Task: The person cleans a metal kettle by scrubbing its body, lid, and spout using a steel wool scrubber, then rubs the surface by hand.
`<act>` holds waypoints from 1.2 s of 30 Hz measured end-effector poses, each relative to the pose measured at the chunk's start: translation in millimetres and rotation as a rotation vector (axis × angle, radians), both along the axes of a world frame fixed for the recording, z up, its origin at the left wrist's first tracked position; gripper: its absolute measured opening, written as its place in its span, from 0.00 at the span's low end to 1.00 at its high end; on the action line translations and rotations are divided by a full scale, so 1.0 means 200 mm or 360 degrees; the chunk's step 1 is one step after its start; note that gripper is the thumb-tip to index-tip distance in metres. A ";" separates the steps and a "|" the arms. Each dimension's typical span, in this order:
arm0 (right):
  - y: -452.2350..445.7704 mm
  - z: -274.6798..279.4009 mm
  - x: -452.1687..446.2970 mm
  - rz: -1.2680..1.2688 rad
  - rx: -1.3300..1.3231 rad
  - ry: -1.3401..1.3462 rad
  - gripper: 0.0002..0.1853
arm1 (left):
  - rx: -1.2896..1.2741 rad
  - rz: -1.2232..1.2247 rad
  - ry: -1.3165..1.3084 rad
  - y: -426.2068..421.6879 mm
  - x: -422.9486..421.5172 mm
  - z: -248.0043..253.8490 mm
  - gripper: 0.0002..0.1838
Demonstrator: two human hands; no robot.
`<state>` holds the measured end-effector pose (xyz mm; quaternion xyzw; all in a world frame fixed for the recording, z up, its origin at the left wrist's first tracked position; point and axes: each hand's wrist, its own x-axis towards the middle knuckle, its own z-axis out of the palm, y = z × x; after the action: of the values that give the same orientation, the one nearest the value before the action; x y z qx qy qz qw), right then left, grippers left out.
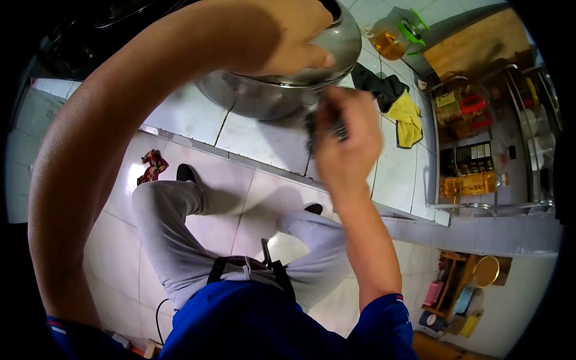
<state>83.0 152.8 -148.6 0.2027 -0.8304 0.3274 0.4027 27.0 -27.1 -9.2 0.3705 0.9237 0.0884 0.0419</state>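
Note:
A large shiny metal pot (258, 99) stands on the white tiled counter (252, 141) at the top centre. My left hand (294, 39) reaches over it, thumb and fingers apart, resting on its upper part near the dark opening. To the right of the pot's lower side is my right hand (350, 135), blurred by motion. Its fingers are closed round a dark, wiry scouring pad (312, 131), which shows beside the pot's wall.
Right of the pot lie a black cloth (384, 87) and a yellow cloth (406, 120). Behind them stands a jar of amber liquid (389, 43). A rack (495, 207) with bottles is at the right. A red patterned cloth (153, 166) lies on the floor.

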 end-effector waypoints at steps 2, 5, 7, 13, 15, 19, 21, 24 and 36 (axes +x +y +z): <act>-0.01 0.00 0.01 0.0056 0.0083 0.0030 0.13 | 0.0027 0.0016 0.0143 0.01 0.05 0.00 0.26; 0.02 -0.02 -0.05 -0.0119 -0.0154 -0.0049 0.14 | -0.0036 0.0092 0.0099 0.03 0.01 -0.01 0.26; -0.03 -0.02 0.02 0.0043 0.0073 0.0068 0.14 | 0.0011 0.0086 0.0150 0.02 0.05 -0.01 0.26; 0.06 -0.03 -0.04 -0.0148 -0.0525 -0.0417 0.12 | -0.0034 0.0036 0.0024 0.03 -0.04 0.00 0.26; 0.01 -0.03 -0.01 -0.0117 -0.0842 -0.0489 0.14 | -0.0029 -0.0020 -0.0034 0.05 -0.06 -0.01 0.26; -0.07 -0.10 0.07 0.0066 -0.1412 -0.0626 0.28 | 0.0095 0.0056 0.0213 0.14 -0.10 -0.08 0.26; -0.07 -0.19 0.13 0.0128 -0.1337 -0.0582 0.31 | 0.0050 -0.0061 0.0068 0.14 -0.04 -0.03 0.29; -0.08 -0.27 0.20 -0.0057 -0.0907 -0.0410 0.30 | -0.0078 -0.0235 -0.0150 0.12 0.12 0.13 0.38; -0.08 -0.25 0.34 0.0041 -0.0958 -0.0222 0.26 | 0.0110 0.0085 -0.0494 0.20 0.03 -0.05 0.25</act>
<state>150.8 137.5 -198.5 0.0618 -0.7190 0.5769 0.3825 33.5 12.3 -19.4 0.3287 0.9121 0.1774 0.1690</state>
